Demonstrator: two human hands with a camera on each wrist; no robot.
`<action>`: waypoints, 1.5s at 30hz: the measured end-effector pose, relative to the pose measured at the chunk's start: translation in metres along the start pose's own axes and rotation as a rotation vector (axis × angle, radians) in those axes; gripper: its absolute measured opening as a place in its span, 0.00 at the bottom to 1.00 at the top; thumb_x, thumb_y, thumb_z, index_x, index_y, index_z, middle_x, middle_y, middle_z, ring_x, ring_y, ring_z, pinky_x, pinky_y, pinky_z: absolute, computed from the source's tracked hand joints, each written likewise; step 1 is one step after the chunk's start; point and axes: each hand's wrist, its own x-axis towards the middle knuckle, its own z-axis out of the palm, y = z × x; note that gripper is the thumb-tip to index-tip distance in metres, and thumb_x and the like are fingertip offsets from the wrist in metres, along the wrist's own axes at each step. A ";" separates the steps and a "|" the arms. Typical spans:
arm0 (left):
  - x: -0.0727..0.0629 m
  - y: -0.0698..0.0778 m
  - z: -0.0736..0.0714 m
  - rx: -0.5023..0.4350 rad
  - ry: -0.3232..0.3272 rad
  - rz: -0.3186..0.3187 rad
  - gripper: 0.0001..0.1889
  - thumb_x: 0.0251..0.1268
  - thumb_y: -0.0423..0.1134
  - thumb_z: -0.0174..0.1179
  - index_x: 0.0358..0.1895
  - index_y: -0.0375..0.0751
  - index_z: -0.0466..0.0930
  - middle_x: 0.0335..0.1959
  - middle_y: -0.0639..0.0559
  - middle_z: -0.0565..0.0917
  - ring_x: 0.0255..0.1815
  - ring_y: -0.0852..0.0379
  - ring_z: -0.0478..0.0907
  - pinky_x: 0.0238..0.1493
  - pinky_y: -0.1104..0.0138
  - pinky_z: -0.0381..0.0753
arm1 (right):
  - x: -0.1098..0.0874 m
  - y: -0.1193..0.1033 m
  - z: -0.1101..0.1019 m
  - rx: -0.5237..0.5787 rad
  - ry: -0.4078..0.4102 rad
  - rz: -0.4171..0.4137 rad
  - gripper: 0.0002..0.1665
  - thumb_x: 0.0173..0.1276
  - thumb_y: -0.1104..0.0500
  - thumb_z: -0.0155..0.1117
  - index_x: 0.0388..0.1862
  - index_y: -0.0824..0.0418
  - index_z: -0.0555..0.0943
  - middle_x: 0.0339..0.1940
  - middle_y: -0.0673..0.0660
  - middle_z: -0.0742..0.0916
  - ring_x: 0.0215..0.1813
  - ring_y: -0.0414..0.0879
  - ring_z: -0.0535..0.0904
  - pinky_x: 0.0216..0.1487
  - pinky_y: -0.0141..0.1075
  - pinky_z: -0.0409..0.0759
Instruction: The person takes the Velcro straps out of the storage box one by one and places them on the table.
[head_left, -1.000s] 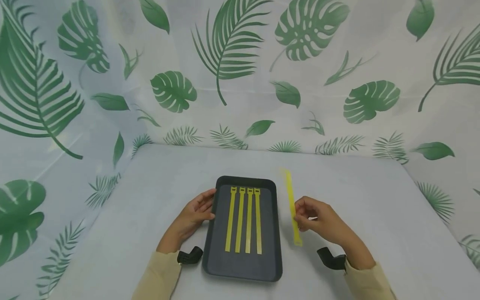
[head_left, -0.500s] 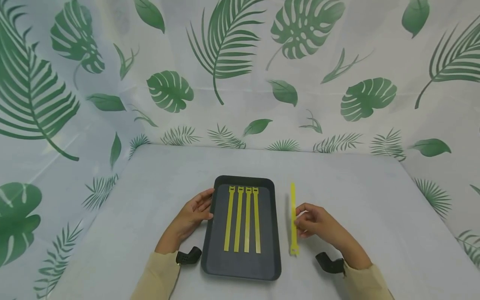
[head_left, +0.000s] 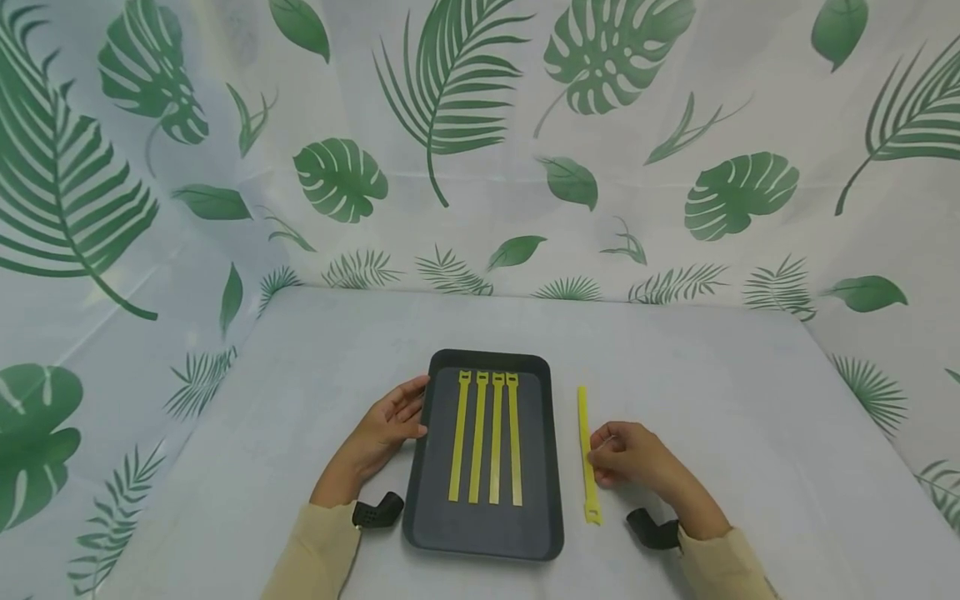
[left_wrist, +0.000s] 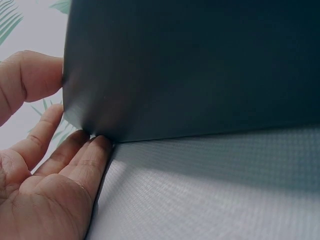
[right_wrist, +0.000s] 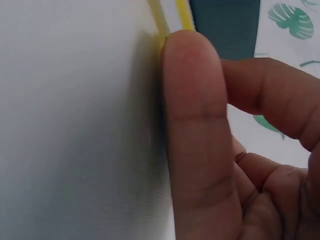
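My left hand (head_left: 385,427) touches the left side wall of a dark grey tray (head_left: 480,533) with its thumb and fingertips. In the left wrist view the fingertips lie along the tray's outer wall (left_wrist: 175,70), close over the table. My right hand (head_left: 633,456) pinches a yellow cable tie (head_left: 582,417) between thumb and index finger, just right of the tray. That tie is low over the table, its slotted head toward me. Inside the tray several yellow cable ties (head_left: 477,437) lie side by side lengthwise, slotted heads at the far end.
The table (head_left: 712,375) has a pale cover. A white curtain with green leaf prints (head_left: 480,167) rises along its back and sides. Black wrist devices (head_left: 378,511) sit at both cuffs.
The right hand has lowered the cable tie and brought it toward me beside the tray, turning it slightly. The left hand and the tray stay where they were.
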 end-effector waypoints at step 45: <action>0.001 0.000 -0.002 -0.012 -0.013 0.004 0.48 0.63 0.17 0.63 0.86 0.27 0.50 0.87 0.31 0.54 0.86 0.40 0.57 0.73 0.69 0.75 | 0.009 -0.054 0.022 -0.266 0.139 -0.233 0.07 0.75 0.62 0.69 0.47 0.63 0.85 0.30 0.52 0.86 0.28 0.47 0.85 0.31 0.39 0.83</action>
